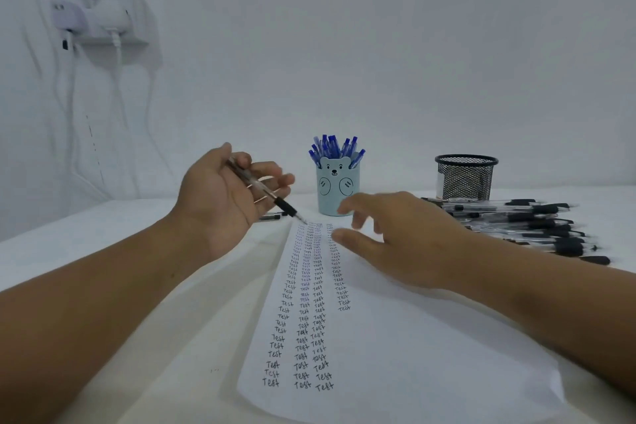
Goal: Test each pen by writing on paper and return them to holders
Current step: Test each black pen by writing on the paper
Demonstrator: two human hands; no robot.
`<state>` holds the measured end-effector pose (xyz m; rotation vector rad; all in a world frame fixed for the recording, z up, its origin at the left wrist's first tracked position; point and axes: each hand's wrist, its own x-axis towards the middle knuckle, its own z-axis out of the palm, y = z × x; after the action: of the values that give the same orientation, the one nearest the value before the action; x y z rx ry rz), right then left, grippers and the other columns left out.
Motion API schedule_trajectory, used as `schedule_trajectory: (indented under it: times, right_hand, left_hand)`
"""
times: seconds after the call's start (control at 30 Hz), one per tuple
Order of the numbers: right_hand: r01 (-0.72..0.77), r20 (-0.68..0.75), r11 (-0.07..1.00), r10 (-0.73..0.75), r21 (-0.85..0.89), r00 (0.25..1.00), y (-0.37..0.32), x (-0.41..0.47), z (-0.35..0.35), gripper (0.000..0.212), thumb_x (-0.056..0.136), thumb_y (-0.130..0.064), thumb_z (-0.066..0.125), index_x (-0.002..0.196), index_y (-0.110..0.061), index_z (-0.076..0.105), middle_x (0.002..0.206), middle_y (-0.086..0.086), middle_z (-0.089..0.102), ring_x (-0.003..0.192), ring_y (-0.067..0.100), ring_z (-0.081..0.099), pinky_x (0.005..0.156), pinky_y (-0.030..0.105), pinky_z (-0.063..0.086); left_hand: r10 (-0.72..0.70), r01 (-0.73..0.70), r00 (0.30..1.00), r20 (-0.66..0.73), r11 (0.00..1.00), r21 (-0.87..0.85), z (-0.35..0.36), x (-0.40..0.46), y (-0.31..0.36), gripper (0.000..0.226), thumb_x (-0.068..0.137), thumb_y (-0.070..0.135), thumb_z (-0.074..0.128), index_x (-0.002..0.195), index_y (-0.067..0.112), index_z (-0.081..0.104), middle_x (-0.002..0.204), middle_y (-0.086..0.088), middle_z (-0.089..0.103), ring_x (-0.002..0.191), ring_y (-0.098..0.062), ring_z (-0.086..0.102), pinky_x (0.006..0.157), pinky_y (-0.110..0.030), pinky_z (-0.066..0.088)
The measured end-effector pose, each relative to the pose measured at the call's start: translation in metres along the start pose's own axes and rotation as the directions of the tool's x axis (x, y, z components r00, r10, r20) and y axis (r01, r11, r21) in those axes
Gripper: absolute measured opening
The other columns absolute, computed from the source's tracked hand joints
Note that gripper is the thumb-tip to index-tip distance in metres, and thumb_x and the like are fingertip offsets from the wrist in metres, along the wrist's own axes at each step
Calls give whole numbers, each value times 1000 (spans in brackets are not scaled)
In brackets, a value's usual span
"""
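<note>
Clear-barrel black-grip pen (pixel 265 190) pinched in left hand (pixel 225 196), palm up, 10 o'clock; right hand (pixel 395 237) spread, hovering over flat paper (pixel 395 337).

2 bare forearms enter from the near edge, one at the left, one at the right. The left hand (pixel 229 198) and right hand (pixel 395 237) are bare, without sleeves showing.
</note>
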<state>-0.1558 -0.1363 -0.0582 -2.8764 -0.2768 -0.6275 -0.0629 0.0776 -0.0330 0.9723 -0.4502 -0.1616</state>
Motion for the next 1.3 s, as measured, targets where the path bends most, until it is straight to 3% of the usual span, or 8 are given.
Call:
schedule_trajectory:
  times: [0.17, 0.37, 0.5, 0.57, 0.67, 0.8, 0.93, 1.3]
  right_hand:
    - [80, -164, 995, -90, -66, 982, -13, -1, -8, 63, 87, -71, 49, 138, -36, 57, 122, -17, 51, 106, 4, 50, 82, 26, 42]
    - [39, -114, 982, -61, -182, 992, -10, 2, -8, 31, 100, -51, 48, 116, -37, 70, 87, -13, 42, 82, 10, 46, 59, 26, 31]
    - [-34, -124, 988, 15, -150, 992, -2, 5, -6, 25, 98, -43, 49, 105, -30, 69, 80, -8, 59, 77, 18, 57, 62, 29, 41]
    - [-66, -141, 995, 54, -80, 989, 3, 5, -6, 20, 96, -40, 52, 101, -28, 68, 77, -5, 66, 73, 19, 60, 62, 29, 46]
    - [-94, -150, 982, 120, 166, 981, 6, 4, -5, 12, 93, -30, 58, 91, -24, 68, 70, -3, 70, 63, 15, 62, 60, 29, 50]
    - [-153, 69, 649, 154, 745, 986, -5, -2, -3, 8, 91, -12, 65, 83, -12, 65, 65, 3, 65, 54, 18, 52, 46, 27, 38]
    - [-232, 221, 433, 77, 871, 972, -20, -8, 4, 19, 88, -19, 76, 80, -13, 59, 53, 2, 45, 46, 14, 33, 43, 21, 23]
    - [-182, 222, 483, -27, 857, 975, -36, -18, 2, 38, 89, -27, 73, 64, -7, 52, 50, 8, 52, 36, 9, 45, 37, 15, 33]
  left_hand:
    - [-82, 2, 979, 189, 921, 390, 6, -6, -12, 39, 108, 42, 21, 82, 25, 46, 123, -2, 73, 107, -20, 57, 82, -40, 33]
    - [-154, -11, 939, 307, 880, 476, 10, -13, -23, 40, 106, 46, 25, 115, 27, 59, 131, 5, 69, 106, -17, 50, 89, -41, 33]
    - [-193, -89, 940, 281, 655, 750, 19, -18, -24, 40, 98, 45, 41, 126, 28, 64, 142, -1, 59, 113, -16, 47, 94, -38, 35]
    - [-270, -115, 922, 277, 493, 862, 9, -21, -22, 31, 108, 30, 40, 128, 20, 61, 150, -4, 51, 123, -15, 50, 100, -31, 37]
    - [-366, -199, 882, 296, 280, 939, 1, -18, -15, 36, 95, 50, 61, 129, 38, 61, 132, 25, 59, 112, 19, 53, 110, -20, 38]
    - [-451, -262, 858, 246, 26, 965, -20, -14, -11, 51, 77, 66, 73, 125, 55, 58, 136, 35, 47, 130, 13, 40, 114, -26, 31]
    - [-463, -300, 849, 257, -20, 954, -21, -8, -11, 62, 70, 70, 75, 127, 58, 53, 137, 33, 46, 133, 5, 40, 115, -29, 31]
    - [-466, -294, 852, 238, -49, 955, -21, -8, -11, 64, 64, 74, 71, 123, 58, 54, 129, 34, 50, 124, 10, 43, 108, -26, 34]
